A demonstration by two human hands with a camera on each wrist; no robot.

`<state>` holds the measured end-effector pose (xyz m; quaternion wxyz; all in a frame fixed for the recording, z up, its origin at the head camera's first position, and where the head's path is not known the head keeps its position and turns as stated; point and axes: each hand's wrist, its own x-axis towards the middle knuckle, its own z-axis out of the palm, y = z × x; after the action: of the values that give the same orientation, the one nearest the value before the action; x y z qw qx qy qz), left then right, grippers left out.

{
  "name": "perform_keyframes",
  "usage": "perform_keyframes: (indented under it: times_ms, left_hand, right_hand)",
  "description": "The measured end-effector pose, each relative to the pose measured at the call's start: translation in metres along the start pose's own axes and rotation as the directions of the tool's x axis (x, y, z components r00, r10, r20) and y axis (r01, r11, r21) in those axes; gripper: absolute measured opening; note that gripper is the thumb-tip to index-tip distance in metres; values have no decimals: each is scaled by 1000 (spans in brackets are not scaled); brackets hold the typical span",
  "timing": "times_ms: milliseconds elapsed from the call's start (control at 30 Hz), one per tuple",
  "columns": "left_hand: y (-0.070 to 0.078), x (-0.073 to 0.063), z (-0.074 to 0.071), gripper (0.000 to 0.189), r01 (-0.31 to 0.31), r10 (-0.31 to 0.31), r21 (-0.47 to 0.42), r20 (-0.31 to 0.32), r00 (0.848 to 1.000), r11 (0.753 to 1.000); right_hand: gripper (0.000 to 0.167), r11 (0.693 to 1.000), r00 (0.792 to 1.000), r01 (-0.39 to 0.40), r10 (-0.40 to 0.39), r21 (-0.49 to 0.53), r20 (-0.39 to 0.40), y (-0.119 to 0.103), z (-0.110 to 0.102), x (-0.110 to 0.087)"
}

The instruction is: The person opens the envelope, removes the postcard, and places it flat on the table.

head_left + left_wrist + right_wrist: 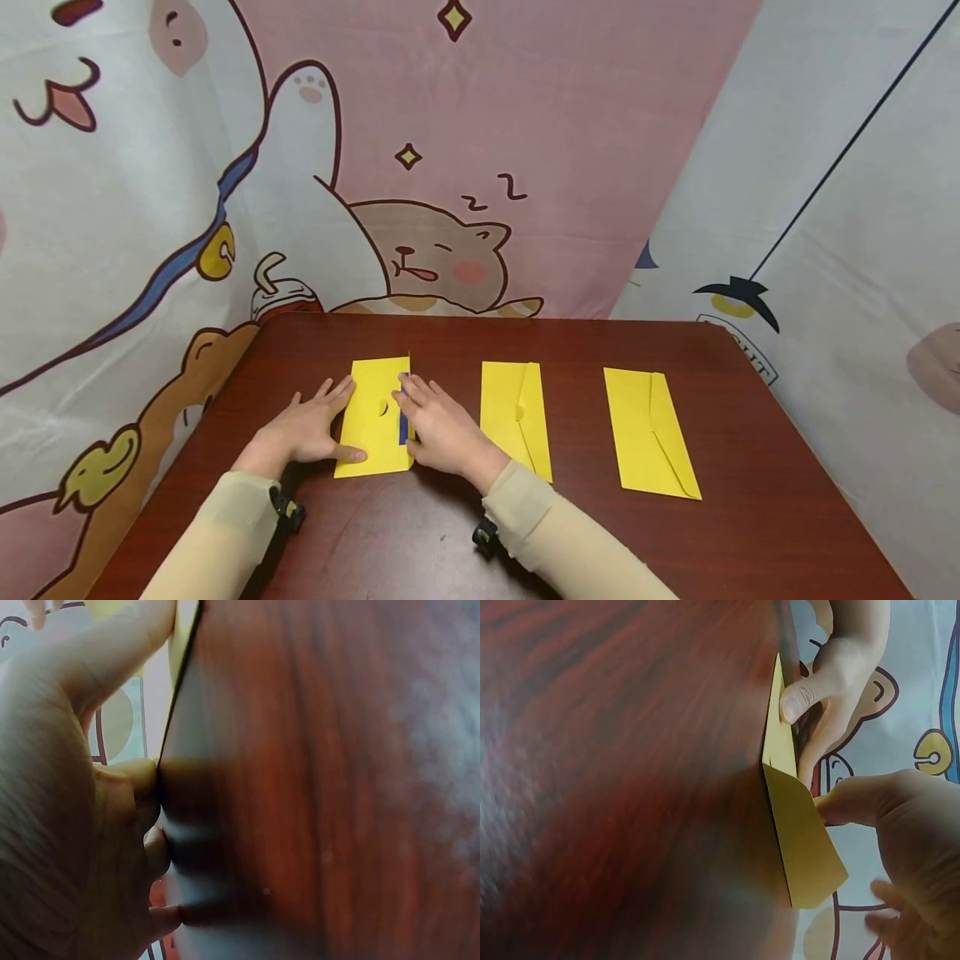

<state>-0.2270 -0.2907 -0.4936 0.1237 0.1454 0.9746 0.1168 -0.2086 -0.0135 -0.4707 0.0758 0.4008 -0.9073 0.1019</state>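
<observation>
We've got a yellow envelope (780,742) on the reddish-brown table (630,765), flap (802,840) tilted up! We spot the left hand (840,679), thumb on the envelope, and the right hand (919,847), one digit at the flap's edge, patterned cloth (915,701) behind.

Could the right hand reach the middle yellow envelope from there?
Probably yes: the right hand is just beside the middle yellow envelope, with nothing visible between them, though it's busy at the left envelope.

On the table (397,546), the middle envelope (510,412) is flanked by the left envelope (373,427) and the right envelope (649,437).
</observation>
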Motion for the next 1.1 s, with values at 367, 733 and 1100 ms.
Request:
perform_keyframes:
  times_ms: [367, 733, 1100]
  left_hand:
    - [1, 1, 0, 139, 11, -11, -21, 6, 1000, 1000]
    - [-1, 1, 3, 140, 25, -25, -19, 1, 1000, 1000]
    - [3, 4, -1, 142, 47, -47, -2, 17, 999, 999]
  right_hand:
    - [63, 947, 997, -59, 42, 315, 61, 4, -1, 3]
    - [54, 792, 963, -255, 259, 554, 74, 18, 3, 6]
    - [36, 537, 860, -438, 484, 721, 162, 28, 20, 15]
